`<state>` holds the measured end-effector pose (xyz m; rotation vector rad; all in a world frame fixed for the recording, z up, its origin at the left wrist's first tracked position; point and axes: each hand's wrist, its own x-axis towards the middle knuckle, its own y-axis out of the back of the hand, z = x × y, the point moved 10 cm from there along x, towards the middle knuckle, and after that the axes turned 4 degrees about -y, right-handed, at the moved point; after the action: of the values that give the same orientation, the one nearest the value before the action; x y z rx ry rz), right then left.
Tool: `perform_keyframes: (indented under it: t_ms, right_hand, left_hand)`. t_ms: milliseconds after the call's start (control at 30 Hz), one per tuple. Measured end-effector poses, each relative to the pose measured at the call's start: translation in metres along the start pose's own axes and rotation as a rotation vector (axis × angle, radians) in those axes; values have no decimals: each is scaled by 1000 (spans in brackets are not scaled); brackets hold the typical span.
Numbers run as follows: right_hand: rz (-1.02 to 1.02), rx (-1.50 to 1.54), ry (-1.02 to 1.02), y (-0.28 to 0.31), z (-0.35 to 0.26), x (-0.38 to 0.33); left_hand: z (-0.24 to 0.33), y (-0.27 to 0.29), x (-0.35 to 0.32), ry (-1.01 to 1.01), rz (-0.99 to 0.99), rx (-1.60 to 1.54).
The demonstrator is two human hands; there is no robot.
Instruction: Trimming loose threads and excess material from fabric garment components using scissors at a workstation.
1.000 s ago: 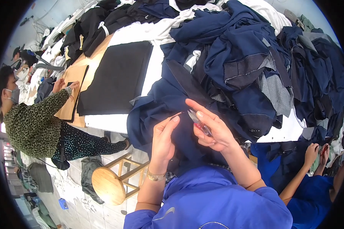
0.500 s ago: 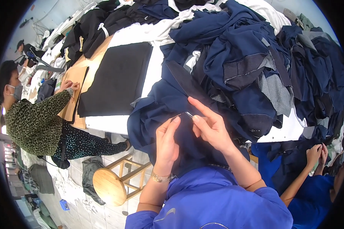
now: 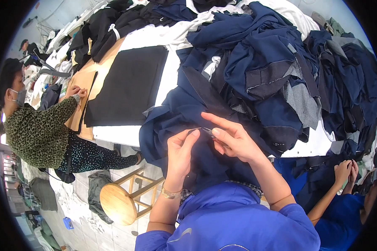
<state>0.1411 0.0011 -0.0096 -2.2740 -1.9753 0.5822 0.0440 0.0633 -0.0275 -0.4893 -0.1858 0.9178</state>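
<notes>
Person in a blue top stands at the table [image 3: 125, 134], both hands up over a navy garment [image 3: 184, 113] that hangs off the near edge. Left hand [image 3: 181, 151] pinches the navy cloth between thumb and fingertips, grip closed on the fabric. Right hand [image 3: 231, 138] is closed around a small metal tool [image 3: 208, 131], likely thread snips, index finger stretched out above it; the tip meets the cloth just beside the left fingertips. Too small to tell whether the blades are open.

The garment lies at the front of the table, draped toward the person, touching the big pile of navy and grey pieces [image 3: 276, 71] that heaps up behind and to the right. A flat black fabric panel [image 3: 130, 85] lies spread on the table's left half, apart from the pile.

Progress, as a judgement: trimming on this one piece looks under way, tool at the cloth. No separate stack of finished pieces can be made out, so how much of the pile is done cannot be told; a lot appears left.

Others: a co-worker in a spotted green top [image 3: 37, 129] works at the table's left end, hands at a brown board [image 3: 81, 83]. Another person's hands [image 3: 345, 171] show at lower right. A round wooden stool [image 3: 118, 203] stands on the floor, lower left.
</notes>
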Motion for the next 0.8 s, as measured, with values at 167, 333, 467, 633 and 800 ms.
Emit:
perform_keyframes:
  t_ms: [167, 333, 467, 633, 800]
  right_hand:
    - [-11, 32, -57, 0, 3, 0]
    - [-32, 62, -65, -2, 2, 1]
    - [-28, 131, -106, -2, 7, 0]
    - [111, 411, 77, 16, -4, 2]
    - [288, -431, 261, 7, -35, -5]
  left_hand:
    - [0, 2, 1, 0, 7, 17]
    - [0, 2, 1, 8, -12, 45]
    - [0, -2, 1, 20, -36, 31]
    - [-3, -3, 1, 30, -31, -18]
    - [2, -3, 2, -9, -52, 59]
